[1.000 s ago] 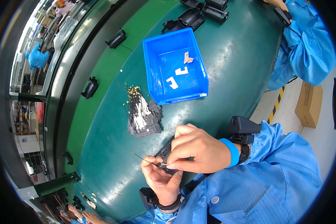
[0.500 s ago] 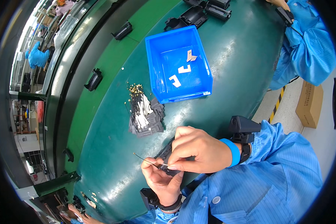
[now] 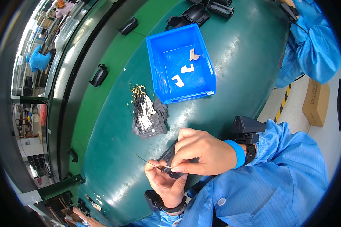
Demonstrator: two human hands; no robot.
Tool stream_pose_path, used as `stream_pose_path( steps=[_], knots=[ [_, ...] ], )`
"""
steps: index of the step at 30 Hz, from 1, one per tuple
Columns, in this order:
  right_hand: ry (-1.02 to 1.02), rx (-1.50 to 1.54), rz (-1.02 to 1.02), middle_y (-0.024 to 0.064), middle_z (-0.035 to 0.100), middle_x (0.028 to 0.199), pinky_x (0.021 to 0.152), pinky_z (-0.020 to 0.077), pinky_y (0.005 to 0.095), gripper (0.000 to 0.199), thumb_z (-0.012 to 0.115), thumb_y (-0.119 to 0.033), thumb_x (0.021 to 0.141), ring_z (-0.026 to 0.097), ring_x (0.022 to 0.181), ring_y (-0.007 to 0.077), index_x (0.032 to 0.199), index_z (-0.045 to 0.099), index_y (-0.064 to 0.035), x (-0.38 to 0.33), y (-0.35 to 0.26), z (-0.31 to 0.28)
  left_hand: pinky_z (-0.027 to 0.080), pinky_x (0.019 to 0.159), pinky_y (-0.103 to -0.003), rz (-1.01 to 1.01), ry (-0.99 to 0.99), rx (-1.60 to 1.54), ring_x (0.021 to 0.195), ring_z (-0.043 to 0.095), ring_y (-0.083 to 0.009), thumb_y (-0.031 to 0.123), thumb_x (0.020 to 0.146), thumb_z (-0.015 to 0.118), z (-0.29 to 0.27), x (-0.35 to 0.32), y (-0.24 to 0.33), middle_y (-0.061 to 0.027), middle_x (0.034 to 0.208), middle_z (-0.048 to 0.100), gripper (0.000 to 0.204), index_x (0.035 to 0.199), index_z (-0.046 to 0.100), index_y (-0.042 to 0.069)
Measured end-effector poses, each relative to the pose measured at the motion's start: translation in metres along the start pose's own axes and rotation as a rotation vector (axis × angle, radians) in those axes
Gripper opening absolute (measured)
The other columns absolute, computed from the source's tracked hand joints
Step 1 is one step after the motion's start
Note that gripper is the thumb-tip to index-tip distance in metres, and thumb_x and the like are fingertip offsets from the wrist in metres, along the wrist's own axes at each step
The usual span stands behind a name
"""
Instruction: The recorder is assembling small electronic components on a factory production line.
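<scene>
While left hand (image 3: pixel 168 188) grips black part (image 3: pixel 166 154) narrowly near counter (image 3: pixel 113 159) edge, right hand (image 3: pixel 201 153) has pinched grip on pale strip (image 3: pixel 166 166), apparently attached to thin dark cable (image 3: pixel 144 159). Step in hand looks like fitting cable to part; next move seems to call for steady left hold, fine fingertip control.

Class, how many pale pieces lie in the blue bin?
At least 3 in the blue bin: one pale piece lower left, a second piece central, a third piece upper right, possibly two overlapping.
</scene>
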State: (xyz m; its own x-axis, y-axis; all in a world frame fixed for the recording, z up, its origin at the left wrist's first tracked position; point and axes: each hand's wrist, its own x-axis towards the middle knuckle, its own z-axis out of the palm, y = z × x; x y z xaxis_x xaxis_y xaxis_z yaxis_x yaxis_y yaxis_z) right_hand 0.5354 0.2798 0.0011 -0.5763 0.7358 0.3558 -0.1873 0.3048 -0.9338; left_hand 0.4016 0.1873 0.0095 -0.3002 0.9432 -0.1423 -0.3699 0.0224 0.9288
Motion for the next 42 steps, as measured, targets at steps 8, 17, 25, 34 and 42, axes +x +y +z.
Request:
stream_pose_path(
  steps=[8,17,25,34,42],
  knots=[
    [0.016,-0.015,-0.012,0.0024,0.055,0.066,0.067,0.0366,0.0311,0.003,0.063,-0.010,0.077,0.048,0.063,0.0194,0.079,0.065,-0.0075,-0.0008,0.0014,0.0022,0.046,0.079,-0.024,0.005,-0.029,-0.024,0.092,0.052,-0.0135,-0.010,0.063,0.074,-0.0038,-0.0003,-0.0022,-0.0045,0.105,0.044,0.067,0.114,0.034,0.007],
    [0.024,-0.010,-0.030,0.0024,0.055,0.067,0.067,0.0365,0.0314,0.003,0.064,-0.009,0.077,0.047,0.064,0.0196,0.079,0.065,-0.0077,-0.0011,0.0020,0.0050,0.043,0.083,-0.028,0.009,0.014,-0.015,0.092,0.051,-0.0161,-0.008,0.062,0.075,-0.0010,-0.0026,-0.0003,-0.0045,0.099,0.049,0.069,0.114,0.033,0.007],
    [0.030,-0.019,-0.023,0.0019,0.054,0.067,0.065,0.0368,0.0310,0.003,0.065,-0.009,0.076,0.045,0.066,0.0199,0.079,0.065,-0.0084,-0.0001,0.0022,0.0071,0.043,0.083,-0.028,0.006,0.032,0.005,0.092,0.051,-0.0157,-0.007,0.061,0.076,-0.0044,-0.0030,-0.0008,-0.0047,0.101,0.046,0.069,0.114,0.033,0.007],
    [0.050,0.020,0.005,0.0016,0.054,0.066,0.065,0.0367,0.0306,0.003,0.065,-0.009,0.076,0.044,0.066,0.0197,0.079,0.066,-0.0084,0.0006,0.0015,0.0078,0.043,0.083,-0.028,0.013,0.032,0.000,0.092,0.050,-0.0158,-0.007,0.060,0.077,-0.0037,-0.0025,0.0004,-0.0047,0.101,0.045,0.070,0.113,0.034,0.007],
    [0.034,0.063,0.032,0.0016,0.054,0.066,0.065,0.0364,0.0304,0.003,0.065,-0.010,0.077,0.044,0.066,0.0193,0.079,0.066,-0.0081,0.0005,0.0036,0.0054,0.042,0.084,-0.028,0.013,0.047,0.011,0.092,0.050,-0.0160,-0.006,0.058,0.077,-0.0010,-0.0011,0.0000,-0.0046,0.100,0.046,0.072,0.114,0.034,0.007]
  ],
)
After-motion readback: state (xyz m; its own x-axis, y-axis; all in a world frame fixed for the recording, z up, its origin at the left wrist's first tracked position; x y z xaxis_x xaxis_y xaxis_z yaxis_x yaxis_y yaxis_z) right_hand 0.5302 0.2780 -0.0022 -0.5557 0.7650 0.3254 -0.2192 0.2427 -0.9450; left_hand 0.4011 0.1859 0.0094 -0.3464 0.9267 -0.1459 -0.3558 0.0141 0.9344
